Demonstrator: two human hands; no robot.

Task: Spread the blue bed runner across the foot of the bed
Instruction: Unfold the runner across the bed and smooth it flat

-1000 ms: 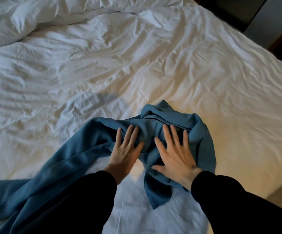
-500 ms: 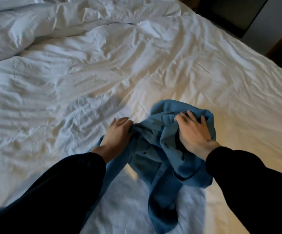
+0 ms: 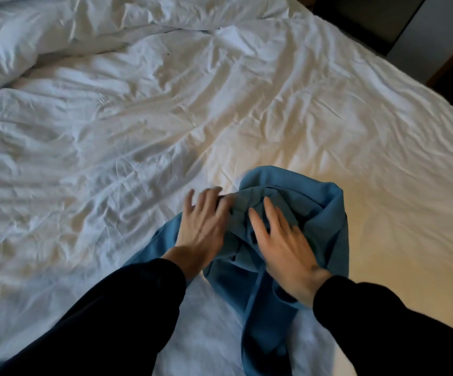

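The blue bed runner [image 3: 317, 213] lies bunched in a heap on the white bed [image 3: 328, 118], near its front edge. One strip of it trails down toward me. My left hand [image 3: 200, 226] rests on the left side of the heap with its fingers spread and blurred by motion. My right hand [image 3: 282, 240] lies flat on the middle of the heap, fingers apart. Both dark sleeves cover the runner's lower left part.
A crumpled white duvet [image 3: 43, 36] is piled at the far left of the bed. The bed's right edge runs diagonally past dark furniture and a grey panel [image 3: 423, 28] at the top right. Wrinkled sheet surrounds the heap on all sides.
Both hands gripped the bunched runner half a second ago. Now their fingers have spread out flat on it, and the heap sits a little further up the bed than one second ago.
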